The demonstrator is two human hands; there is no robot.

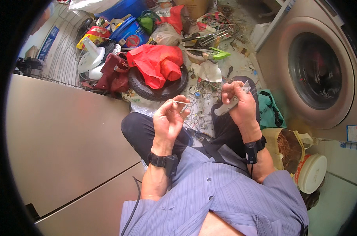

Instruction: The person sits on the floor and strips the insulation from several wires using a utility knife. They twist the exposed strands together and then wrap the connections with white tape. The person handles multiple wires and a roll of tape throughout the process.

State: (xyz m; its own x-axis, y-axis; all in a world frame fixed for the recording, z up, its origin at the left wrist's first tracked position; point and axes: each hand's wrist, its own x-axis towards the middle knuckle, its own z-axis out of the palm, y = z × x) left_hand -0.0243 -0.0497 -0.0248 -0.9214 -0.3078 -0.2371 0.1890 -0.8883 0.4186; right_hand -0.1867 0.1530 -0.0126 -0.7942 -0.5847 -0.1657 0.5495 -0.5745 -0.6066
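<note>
My left hand [166, 122] is raised above my left knee, with thumb and fingertips pinching a short, thin, pale wire [181, 102]. Level with it on the right, my right hand [243, 110] is closed around a grey utility knife [227, 107]. Its pointed blade end sticks up past the thumb, and the handle's other end slants down toward the left. The two hands are apart, and the knife does not touch the wire. On the floor between my legs lies a tangle of loose wires and scraps [198, 112].
A black tyre [141, 89] with a red plastic bag [155, 63] on it lies ahead. A washing machine [278, 74] stands right, near a bag of copper-coloured wire [288, 147] and a white-lidded bucket [314, 173]. A large smooth panel [72, 133] borders my left. Piled clutter fills the back.
</note>
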